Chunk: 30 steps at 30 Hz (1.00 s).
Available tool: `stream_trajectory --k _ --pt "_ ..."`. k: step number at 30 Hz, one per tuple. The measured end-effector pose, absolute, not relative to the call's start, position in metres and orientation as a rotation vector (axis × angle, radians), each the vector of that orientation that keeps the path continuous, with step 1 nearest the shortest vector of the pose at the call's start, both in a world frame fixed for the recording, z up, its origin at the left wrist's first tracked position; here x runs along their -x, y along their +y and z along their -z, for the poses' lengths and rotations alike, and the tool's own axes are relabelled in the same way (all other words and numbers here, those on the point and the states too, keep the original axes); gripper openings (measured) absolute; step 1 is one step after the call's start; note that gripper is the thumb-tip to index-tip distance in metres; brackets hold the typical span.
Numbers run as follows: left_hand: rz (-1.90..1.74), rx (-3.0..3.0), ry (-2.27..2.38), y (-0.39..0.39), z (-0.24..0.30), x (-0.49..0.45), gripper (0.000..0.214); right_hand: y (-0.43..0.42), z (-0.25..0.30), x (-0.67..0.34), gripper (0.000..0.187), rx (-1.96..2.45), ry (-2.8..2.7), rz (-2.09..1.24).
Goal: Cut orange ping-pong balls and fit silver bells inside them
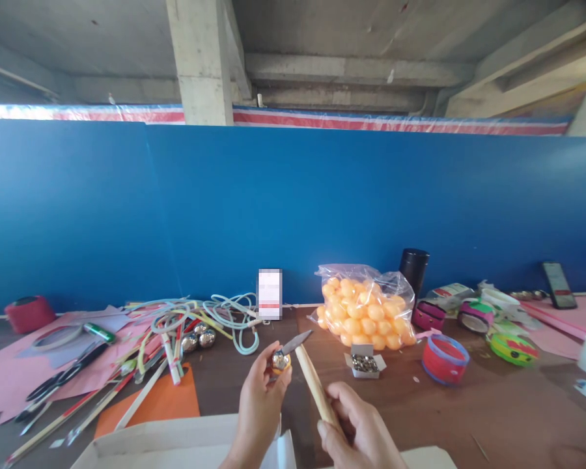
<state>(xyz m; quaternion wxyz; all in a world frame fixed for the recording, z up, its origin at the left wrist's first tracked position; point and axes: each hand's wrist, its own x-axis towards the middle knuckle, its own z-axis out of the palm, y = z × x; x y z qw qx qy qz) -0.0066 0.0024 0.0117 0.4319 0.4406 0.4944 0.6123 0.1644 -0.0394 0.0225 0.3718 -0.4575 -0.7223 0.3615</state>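
My left hand is closed around a shiny silver ball, with a bit of orange showing at its lower edge. In my right hand is a hammer, gripped by its pale wooden handle. Its grey, pointed metal head sits right by the ball; whether the two touch I cannot tell. To the right of the hammer stands an open small box of little metal pieces. Behind that lies a clear bag of orange balls.
A white tray lies at the front left. Left are scissors, silver balls, coiled tubing and an orange sheet. A phone leans at the back. Tape rolls and a black cylinder stand right.
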Motion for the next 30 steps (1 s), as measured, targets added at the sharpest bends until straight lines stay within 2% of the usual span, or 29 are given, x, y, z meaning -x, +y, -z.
stream_trajectory --k 30 --pt "-1.491 -1.235 1.317 0.0021 -0.0148 0.0066 0.047 -0.0389 -0.0258 -0.1653 0.009 1.153 -1.818 -0.952"
